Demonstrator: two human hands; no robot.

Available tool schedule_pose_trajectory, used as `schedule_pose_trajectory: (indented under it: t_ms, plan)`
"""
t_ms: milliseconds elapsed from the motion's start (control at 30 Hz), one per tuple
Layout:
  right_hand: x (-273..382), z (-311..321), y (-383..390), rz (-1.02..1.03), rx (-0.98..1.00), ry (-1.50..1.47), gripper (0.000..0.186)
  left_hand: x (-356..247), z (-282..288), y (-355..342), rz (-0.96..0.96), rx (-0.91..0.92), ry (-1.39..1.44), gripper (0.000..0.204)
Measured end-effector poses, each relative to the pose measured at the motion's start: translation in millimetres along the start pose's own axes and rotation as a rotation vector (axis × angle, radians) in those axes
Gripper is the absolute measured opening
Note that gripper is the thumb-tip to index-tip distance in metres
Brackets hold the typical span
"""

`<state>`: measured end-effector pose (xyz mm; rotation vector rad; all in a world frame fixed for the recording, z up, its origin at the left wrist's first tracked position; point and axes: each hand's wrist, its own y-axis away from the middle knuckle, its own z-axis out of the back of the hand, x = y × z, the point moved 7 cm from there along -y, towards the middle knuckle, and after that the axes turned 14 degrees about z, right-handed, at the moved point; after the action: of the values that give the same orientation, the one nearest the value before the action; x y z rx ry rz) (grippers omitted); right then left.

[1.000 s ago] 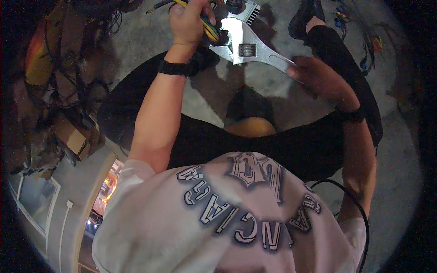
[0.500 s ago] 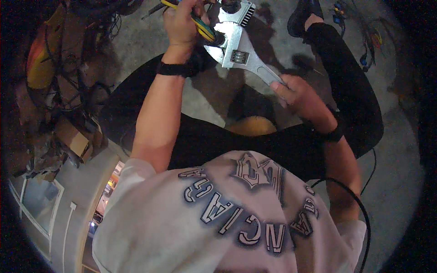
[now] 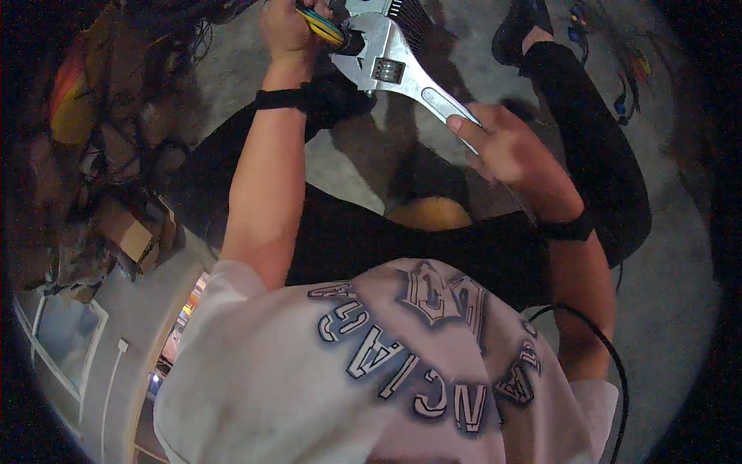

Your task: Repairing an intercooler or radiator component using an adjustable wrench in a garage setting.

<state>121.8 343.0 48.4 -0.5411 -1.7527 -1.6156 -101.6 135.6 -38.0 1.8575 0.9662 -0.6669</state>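
At top centre my left hand [image 3: 286, 31] is closed on a bundle of yellow and green cables [image 3: 327, 29]. A large silver adjustable wrench [image 3: 416, 83] has its jaws around or against a dark fitting [image 3: 352, 42] at the bundle's end; the exact contact is hard to make out. My right hand [image 3: 502, 147] is wrapped on the wrench's handle, below and right of the jaws. Behind the wrench head, at the upper edge, is a metal piece with dark fins [image 3: 402, 19], partly out of view.
I sit on a concrete floor [image 3: 224, 46], legs [image 3: 595, 131] bent around the work. Tangled cables and dark scrap [image 3: 116, 139] with a cardboard box [image 3: 125, 232] lie at left. Coloured wires with connectors [image 3: 622, 69] lie at upper right. A black cable [image 3: 595, 332] loops by my right arm.
The wrench head, cables and my left hand have shifted up and left. My right hand moved left from where it was a second ago, then slightly up, still on the handle.
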Motion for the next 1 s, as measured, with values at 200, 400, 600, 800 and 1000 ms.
schedule_pose_trajectory:
  t_ms: [200, 400, 600, 800, 1000]
  plan:
    - [21, 10, 0, 0.545, 0.261, 0.316, 0.038, -2, -8, 0, -0.005, -0.181, -0.034, 0.035]
    - [-7, 51, 0, -0.135, 0.437, 0.101, 0.040, 12, -14, -7, 0.082, -0.098, 0.044, 0.035]
    - [-10, 41, -10, 0.252, 0.311, 0.232, 0.032, 8, 17, -20, 0.038, -0.141, 0.041, 0.027]
    - [-11, 20, 21, -0.104, 0.235, 0.006, 0.022, 23, 3, -8, 0.095, -0.123, -0.095, 0.028]
    - [-3, -14, 28, 0.115, 0.205, -0.174, 0.019, 14, 15, -11, 0.067, -0.198, 0.024, 0.031]
